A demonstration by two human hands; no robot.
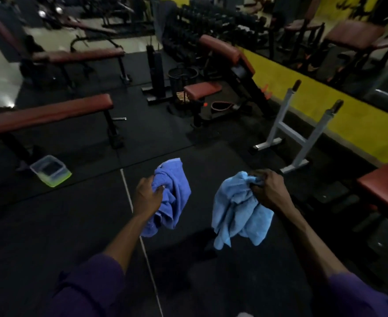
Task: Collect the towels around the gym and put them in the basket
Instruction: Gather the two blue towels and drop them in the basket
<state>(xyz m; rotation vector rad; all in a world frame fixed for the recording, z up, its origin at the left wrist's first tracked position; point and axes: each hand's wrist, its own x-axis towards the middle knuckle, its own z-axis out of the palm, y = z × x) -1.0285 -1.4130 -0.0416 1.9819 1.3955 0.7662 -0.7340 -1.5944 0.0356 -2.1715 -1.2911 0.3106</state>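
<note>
L hand [147,196] fists the darker towel [172,195], R hand [270,192] pinches the pale towel [238,211] by a bunch; both hang off the floor, prob. for carrying. Basket [182,84] stands well ahead betw. benches.

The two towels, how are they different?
The darker blue towel hangs from the left hand; the light blue towel hangs from the right hand. The light one looks bigger and hangs lower. Both are bunched up and off the floor.
</note>
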